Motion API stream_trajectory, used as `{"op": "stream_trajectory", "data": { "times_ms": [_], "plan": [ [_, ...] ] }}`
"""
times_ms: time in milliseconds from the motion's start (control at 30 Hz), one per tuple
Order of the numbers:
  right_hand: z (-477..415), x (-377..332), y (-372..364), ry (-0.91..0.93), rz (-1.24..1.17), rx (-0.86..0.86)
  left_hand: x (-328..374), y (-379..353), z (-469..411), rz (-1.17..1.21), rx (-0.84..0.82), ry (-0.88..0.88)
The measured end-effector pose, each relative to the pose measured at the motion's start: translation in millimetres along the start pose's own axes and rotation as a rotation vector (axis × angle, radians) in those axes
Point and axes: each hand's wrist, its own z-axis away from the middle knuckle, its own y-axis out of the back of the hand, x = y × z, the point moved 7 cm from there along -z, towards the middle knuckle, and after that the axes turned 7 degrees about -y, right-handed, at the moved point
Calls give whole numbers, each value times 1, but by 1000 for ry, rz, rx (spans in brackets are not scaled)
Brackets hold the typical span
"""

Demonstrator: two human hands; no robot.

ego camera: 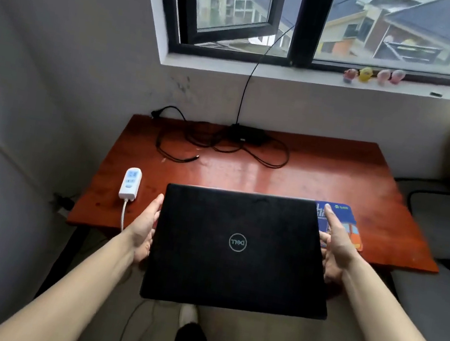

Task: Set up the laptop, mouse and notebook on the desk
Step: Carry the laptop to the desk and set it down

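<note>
The left hand (147, 226) and the right hand (335, 246), fingers extended and palms turned inward, press against the two side edges of a closed black laptop (238, 249), holding it level above the near edge of the reddish tabletop (290, 180). A blue mouse pad (347, 225) lies just beyond the right hand. A white power strip (131, 183) rests left of the laptop. Black cables with an adapter (222, 143) lie near the wall.
</note>
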Motion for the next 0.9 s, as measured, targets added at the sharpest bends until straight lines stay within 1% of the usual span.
{"op": "stream_trajectory", "data": {
  "times_ms": [167,300,433,567,733,900],
  "plan": [
    [-86,-46,-32,-70,-2,-19,35,-9,-104,4,-71,67],
    [-146,-74,-59,-185,18,26,51,-6,-183,25,-95,182],
    [-196,-94,-75,-243,44,89,59,4,-245,-6,-82,251],
    [-232,-104,-84,-274,62,127,63,10,-282,-26,-6,289],
    [-264,-121,-92,-248,84,128,69,11,-307,-42,16,305],
    [-280,-139,-101,-218,84,131,82,6,-323,-46,73,265]
  ]
}}
